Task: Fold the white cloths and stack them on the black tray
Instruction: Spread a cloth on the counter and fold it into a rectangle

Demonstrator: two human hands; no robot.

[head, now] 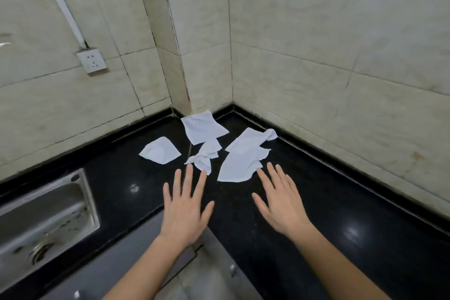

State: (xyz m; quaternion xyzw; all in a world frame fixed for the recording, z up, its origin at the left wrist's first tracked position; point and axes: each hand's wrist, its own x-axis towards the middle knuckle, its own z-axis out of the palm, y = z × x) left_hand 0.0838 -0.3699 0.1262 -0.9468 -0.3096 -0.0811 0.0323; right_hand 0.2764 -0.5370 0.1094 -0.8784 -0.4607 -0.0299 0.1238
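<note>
A: In the tiled corner, on the black surface point(341, 202), white pieces lie scattered. Head view, the only one.

B: Positions?

A: The far cloth point(203, 129) lies flat and deepest in, its back edge at the foot of the wall point(316, 44). The left cloth point(160, 153) is flat and apart from the rest. The crumpled cloth point(205, 156) is bunched in the middle, its top touching the far cloth's near edge. On the right, the back-right cloth point(253, 140) has one end rolled up near the wall. The near-right cloth point(239, 168) is flat and lies closest to the person. Those two overlap. I read them as two pieces but cannot be sure.

B: Hands?

A: The left hand point(185, 212) is palm down, fingers straight and spread, with nothing in its grasp. Its index fingertip sits at the lower end of the crumpled cloth; I cannot tell if they touch. The right hand point(280, 204) is the same: flat, fingers spread, holding nothing. Its index fingertip is at the near edge of the near-right cloth; contact is again unclear. Whether the palms rest on the surface or hang above it, I cannot tell. Both forearms are bare and enter from the bottom edge.

B: Surroundings?

A: A steel sink point(48, 214) is set into the surface at far left, its drain showing. A wall socket point(91, 60) is on the left wall, with a white conduit point(60, 2) running up from it. The wall is pale tile with dark grout lines.
</note>
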